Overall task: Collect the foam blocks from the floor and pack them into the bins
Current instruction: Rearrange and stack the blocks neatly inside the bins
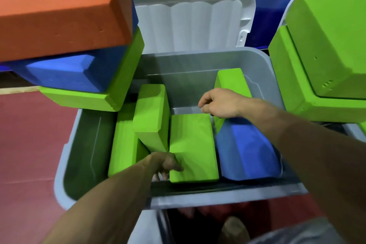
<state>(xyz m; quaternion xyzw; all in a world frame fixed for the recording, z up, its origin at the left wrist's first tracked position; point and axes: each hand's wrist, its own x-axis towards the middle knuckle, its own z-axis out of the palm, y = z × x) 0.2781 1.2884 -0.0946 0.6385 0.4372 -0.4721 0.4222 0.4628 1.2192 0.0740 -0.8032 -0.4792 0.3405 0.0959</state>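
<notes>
Both my hands reach into a grey bin [198,198]. Inside it a flat green foam block [192,146] lies in the middle. My left hand [168,164] grips that block's near left corner, fingers curled under its edge. My right hand [219,103] pinches the block's far right corner from above. A blue block [245,150] lies to the right of it, and a tilted green block [152,117] leans to the left over another green block [122,144]. One more green block [231,81] stands upright at the bin's far right.
A stack of an orange block [59,10], a blue block [65,71] and a green block [89,97] overhangs the bin's left side. Large green blocks [320,61] fill a bin on the right. The grey lid [190,20] stands open behind. Red floor [29,144] lies to the left.
</notes>
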